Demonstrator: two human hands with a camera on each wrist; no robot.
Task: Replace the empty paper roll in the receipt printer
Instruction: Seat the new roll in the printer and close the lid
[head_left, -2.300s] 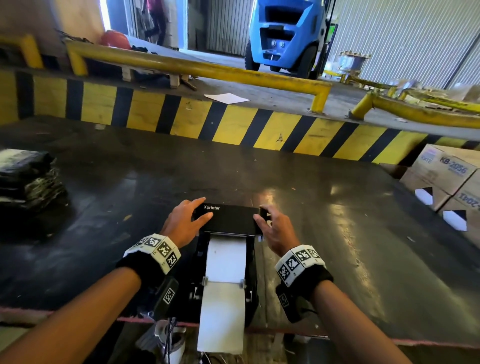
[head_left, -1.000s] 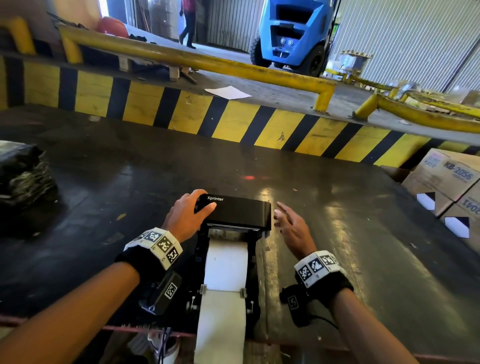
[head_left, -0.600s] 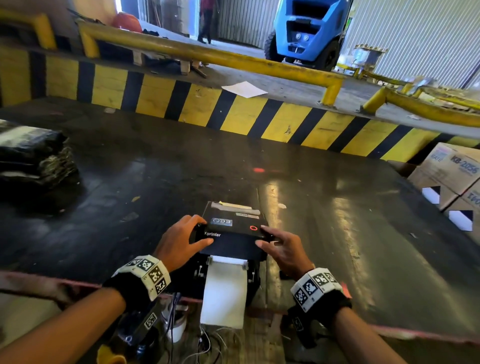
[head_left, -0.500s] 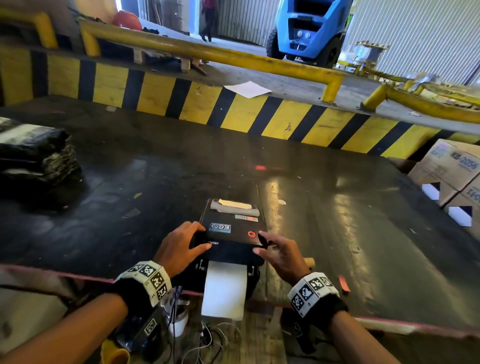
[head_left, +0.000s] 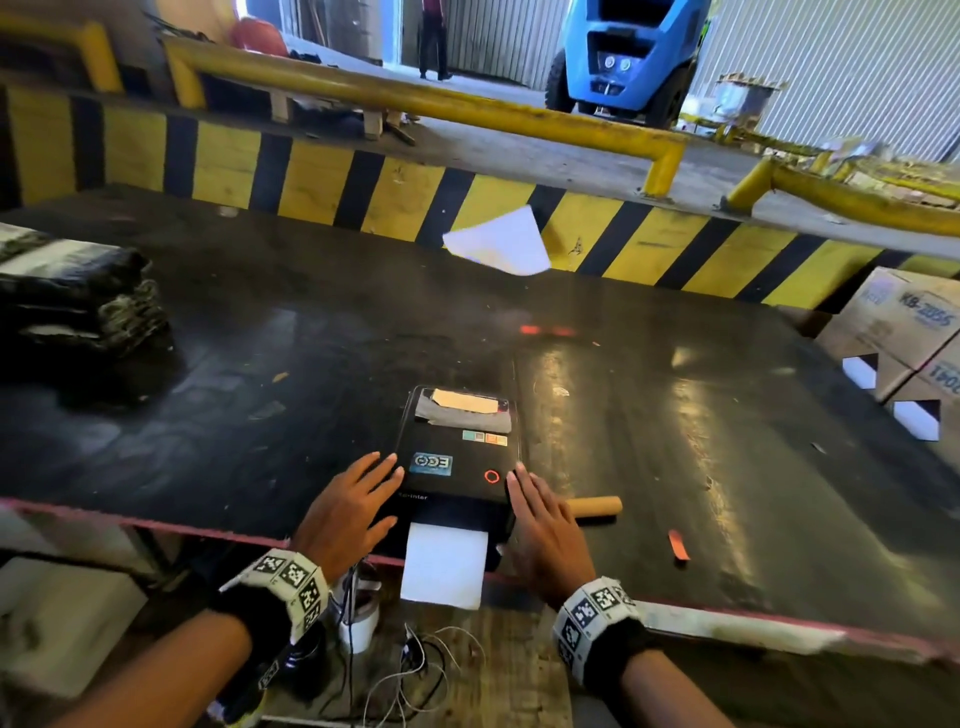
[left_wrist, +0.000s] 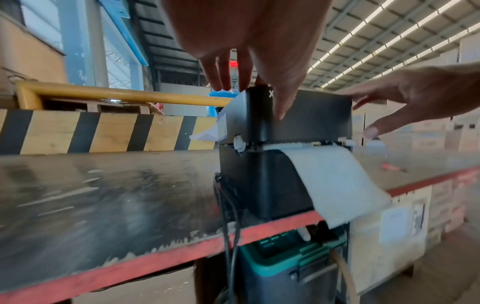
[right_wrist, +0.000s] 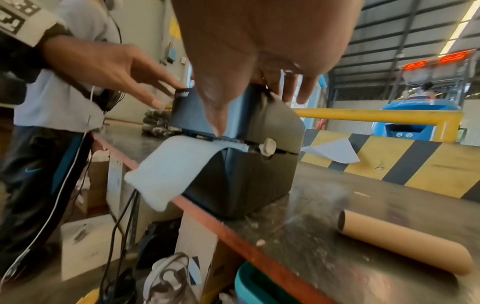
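Dark worktop (head_left: 260, 364) carries the receipt printer (head_left: 457, 457) at its near edge, lid down, white paper (head_left: 444, 569) hanging out. Left hand (head_left: 348, 512) and right hand (head_left: 543, 530) flank it, fingers straight, touching the lid's corners. Empty cardboard core (head_left: 597, 505) lies just right.

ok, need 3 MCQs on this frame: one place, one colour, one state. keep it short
1. Where does the cardboard core lie?
A. on the table, right of the printer
B. inside the printer
C. in the left hand

2. What colour is the ring light on the printer lid?
A. green
B. red
C. blue

3. How is the printer lid?
A. propped open
B. removed
C. down, with paper hanging from the front slot

Key: 1 A, the core lies on the table beside the right hand; 2 B, the ring glows red; 3 C, both hands lie flat on the closed lid.
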